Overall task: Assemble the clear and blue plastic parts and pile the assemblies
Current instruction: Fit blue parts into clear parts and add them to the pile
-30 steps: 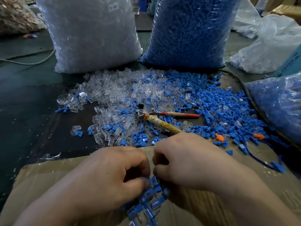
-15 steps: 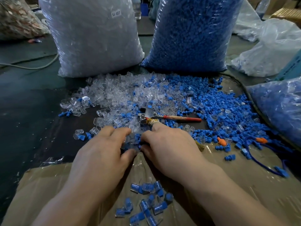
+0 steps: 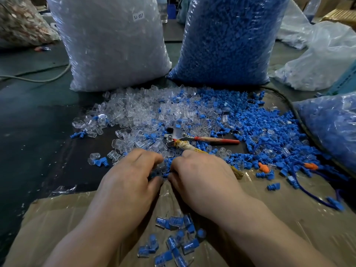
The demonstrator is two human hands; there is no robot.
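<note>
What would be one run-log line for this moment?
left hand: at loose parts, grasp hidden | right hand: same | finished assemblies: small pile on cardboard

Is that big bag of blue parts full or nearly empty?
Full: the blue bag stands upright, bulging tight, filled up past the frame's top.
</note>
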